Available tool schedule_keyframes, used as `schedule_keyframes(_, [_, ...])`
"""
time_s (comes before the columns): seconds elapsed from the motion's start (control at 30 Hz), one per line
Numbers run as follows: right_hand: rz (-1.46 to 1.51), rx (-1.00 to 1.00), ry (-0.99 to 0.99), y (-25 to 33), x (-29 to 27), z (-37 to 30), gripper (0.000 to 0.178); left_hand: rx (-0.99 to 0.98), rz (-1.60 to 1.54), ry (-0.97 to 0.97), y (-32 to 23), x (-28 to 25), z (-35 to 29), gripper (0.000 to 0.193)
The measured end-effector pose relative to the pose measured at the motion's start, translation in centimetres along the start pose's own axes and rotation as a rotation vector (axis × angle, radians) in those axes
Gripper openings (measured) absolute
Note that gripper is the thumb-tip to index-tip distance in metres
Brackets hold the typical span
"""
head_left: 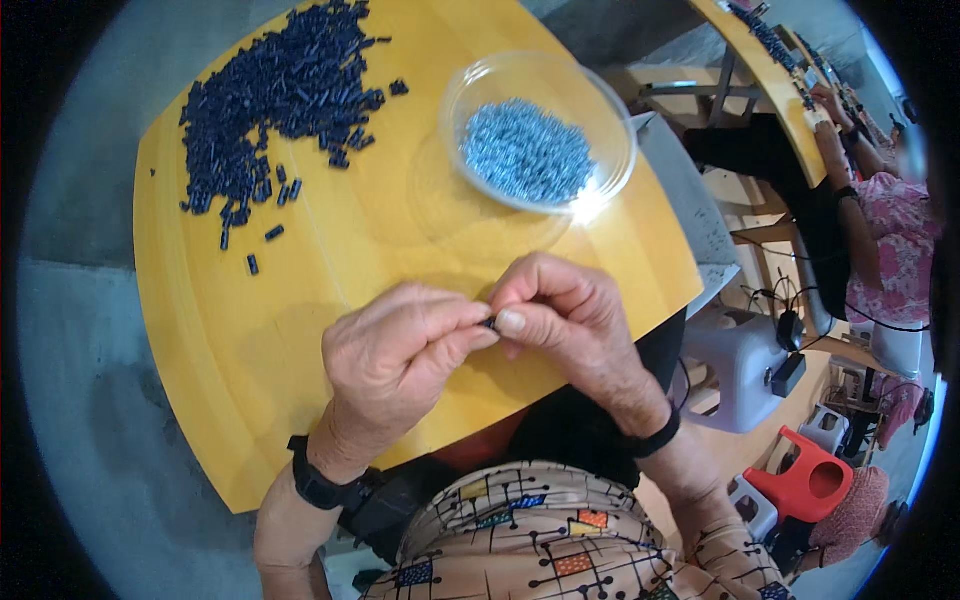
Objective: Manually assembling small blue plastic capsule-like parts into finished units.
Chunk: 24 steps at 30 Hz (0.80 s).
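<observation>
Above the table's near side, my two hands meet fingertip to fingertip. My left hand is closed in a pinch on a small black plastic piece, of which only a bit shows between the fingertips. My right hand is also pinched, thumb and forefinger pressed against the same spot; whatever lies inside that pinch is hidden. Farther off to the left spreads a big heap of small black plastic pieces, with a few strays on its near side. A clear round plastic bowl holds many small shiny silvery metal parts.
The yellow wooden table has curved edges. To its right stand a grey-white plastic stool, a red plastic stool and cables with black adapters. Another person in a pink patterned top sits at a second yellow table.
</observation>
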State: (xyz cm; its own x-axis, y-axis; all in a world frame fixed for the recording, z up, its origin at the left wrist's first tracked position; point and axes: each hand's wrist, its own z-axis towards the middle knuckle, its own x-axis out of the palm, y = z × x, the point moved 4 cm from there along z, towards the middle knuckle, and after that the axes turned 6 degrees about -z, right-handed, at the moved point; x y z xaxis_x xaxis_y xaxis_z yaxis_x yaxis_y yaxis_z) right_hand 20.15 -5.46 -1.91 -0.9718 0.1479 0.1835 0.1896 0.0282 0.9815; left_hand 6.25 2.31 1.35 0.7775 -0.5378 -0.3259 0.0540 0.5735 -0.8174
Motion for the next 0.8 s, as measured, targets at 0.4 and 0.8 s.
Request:
schedule_keyframes(0.4, [-0.076, -0.031, -0.038, 0.5, 0.1, 0.2, 0.018, 0.067, 0.049, 0.024, -0.6, 0.0, 0.4, 0.016])
schedule_keyframes(0.8, [-0.127, -0.014, -0.144, 1.9, 0.3, 0.5, 0.019, -0.071, -0.09, -0.096, 0.5, -1.2, 0.3, 0.012])
